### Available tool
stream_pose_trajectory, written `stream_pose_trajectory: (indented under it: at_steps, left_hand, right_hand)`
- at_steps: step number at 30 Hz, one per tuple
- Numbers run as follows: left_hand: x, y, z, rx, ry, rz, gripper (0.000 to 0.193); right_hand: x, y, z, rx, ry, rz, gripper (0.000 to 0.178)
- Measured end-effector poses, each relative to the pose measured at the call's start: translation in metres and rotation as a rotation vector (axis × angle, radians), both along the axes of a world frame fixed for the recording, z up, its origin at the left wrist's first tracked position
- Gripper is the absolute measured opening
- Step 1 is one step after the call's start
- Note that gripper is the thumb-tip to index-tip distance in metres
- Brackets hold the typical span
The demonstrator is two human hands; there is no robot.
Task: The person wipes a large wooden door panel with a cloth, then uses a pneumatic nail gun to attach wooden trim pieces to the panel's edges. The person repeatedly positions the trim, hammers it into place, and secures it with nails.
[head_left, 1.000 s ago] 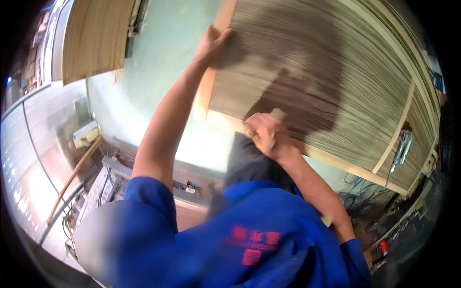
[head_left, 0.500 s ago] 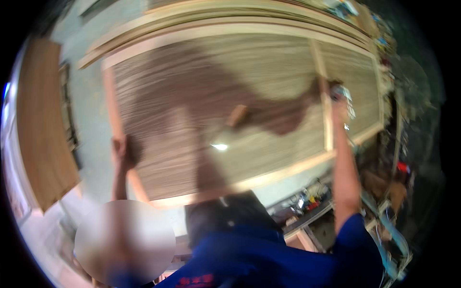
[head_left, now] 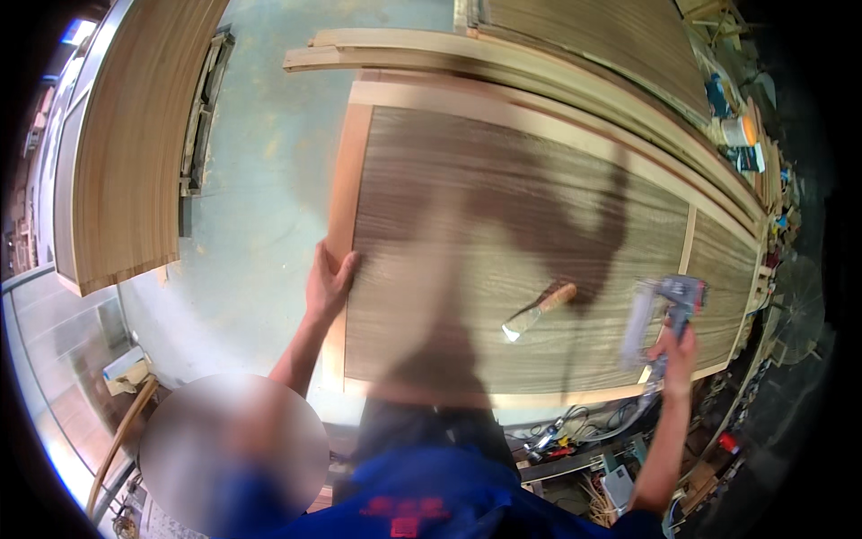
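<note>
A large panel of brown wood grain point(head_left: 404, 296) lies flat in front of me, edged with pale wood strips. At its left side my left hand point(head_left: 329, 286) grips the wooden edge strip point(head_left: 344, 207), thumb on the panel side. My right hand point(head_left: 673, 355) is closed round the handle of a nail gun point(head_left: 681, 295), held over the right part of the panel beside the pale cross strip point(head_left: 688, 241). A hose runs down from the gun. On the panel rests a hand tool with a wooden handle point(head_left: 560, 294) and a bright flat end, perhaps a chisel.
Long pale boards point(head_left: 404, 56) lie along the panel's far edge, with another brown panel point(head_left: 593, 40) behind. At left stands a tall wood-grain piece point(head_left: 135, 144) by the grey floor point(head_left: 260, 171). Cables and tools point(head_left: 561, 436) clutter the near right. An orange-and-white tub point(head_left: 740, 131) sits far right.
The view has swung, shifting the panel rightward. My right hand has brought the nail gun nearer, off the cross strip's far part. My left hand stays on the left edge strip.
</note>
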State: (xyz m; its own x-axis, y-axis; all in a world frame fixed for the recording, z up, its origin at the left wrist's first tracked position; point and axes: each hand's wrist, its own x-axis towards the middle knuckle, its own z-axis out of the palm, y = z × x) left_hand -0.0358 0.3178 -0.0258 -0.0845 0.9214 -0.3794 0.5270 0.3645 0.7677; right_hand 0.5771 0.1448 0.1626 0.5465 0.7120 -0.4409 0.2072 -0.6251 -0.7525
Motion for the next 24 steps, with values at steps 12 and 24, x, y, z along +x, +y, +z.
stream_pose_trajectory:
  at_steps: [12, 24]
  left_hand:
    - [0.012, 0.011, 0.021, -0.168, -0.136, 0.074, 0.073]
    - [0.005, 0.013, 0.016, 0.049, 0.047, -0.023, 0.076]
  right_hand:
    - [-0.365, 0.332, -0.077, 0.133, 0.189, 0.229, 0.026]
    - [-0.393, 0.351, -0.071, 0.022, 0.115, 0.197, 0.028]
